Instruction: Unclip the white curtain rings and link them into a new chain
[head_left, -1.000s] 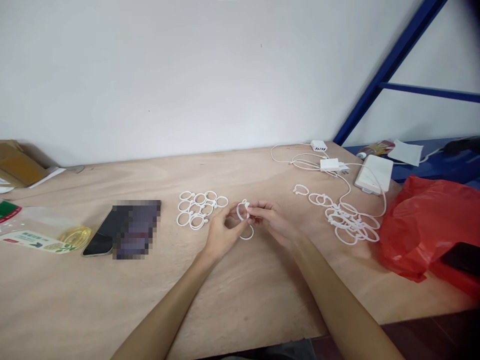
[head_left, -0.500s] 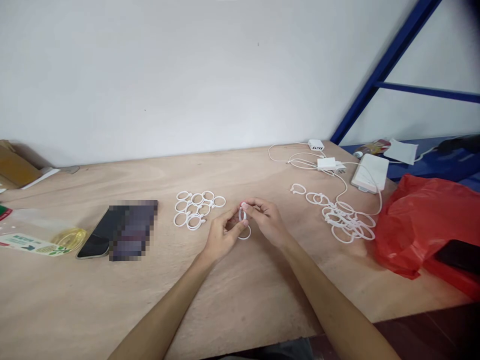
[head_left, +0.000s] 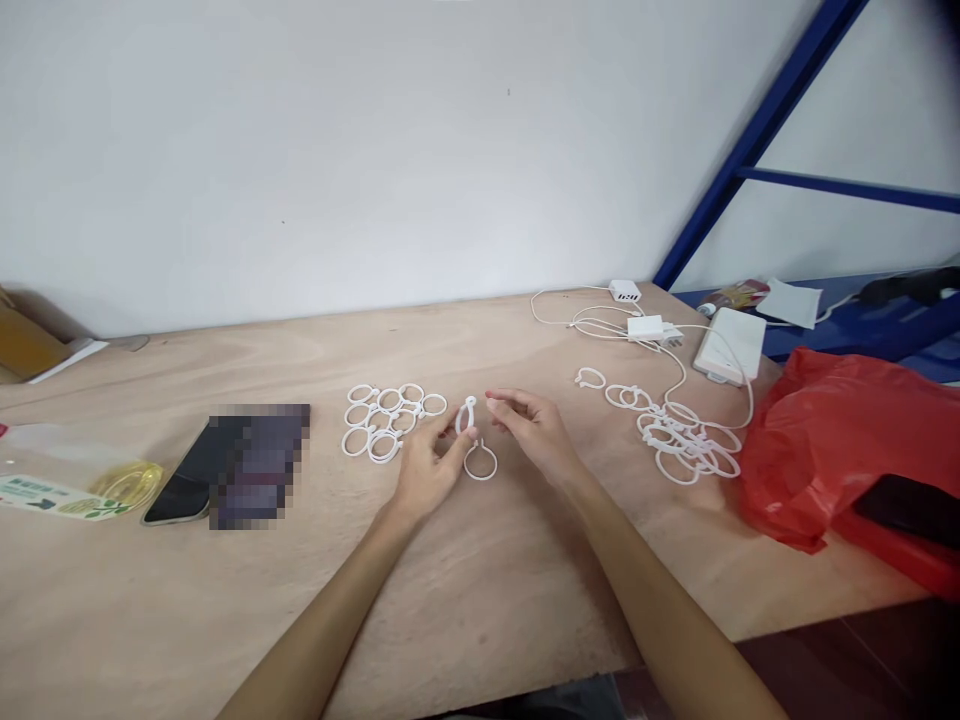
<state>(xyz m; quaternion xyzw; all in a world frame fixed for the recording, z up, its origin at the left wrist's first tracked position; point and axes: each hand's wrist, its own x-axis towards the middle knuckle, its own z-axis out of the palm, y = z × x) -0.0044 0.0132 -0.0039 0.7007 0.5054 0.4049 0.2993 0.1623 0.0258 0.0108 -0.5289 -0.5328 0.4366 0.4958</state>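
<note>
My left hand pinches a white plastic ring between thumb and fingers, holding it nearly edge-on above the table. A small round knob shows at the ring's top. My right hand is just right of that ring and apart from it, thumb and index fingertips close together. Whether anything small is between them I cannot make out. On the table below the hands lies one loose white ring with a gap at its top. A group of several similar rings rests left of my left hand.
More white rings lie heaped at right beside a red plastic bag with a dark phone-like object on it. White cables, a charger and a white box are behind. A phone and clear packaging lie left.
My right hand has come away from the held ring, leaving a gap. My left hand keeps the ring and has shifted slightly left. The loose ring below now shows more fully.
</note>
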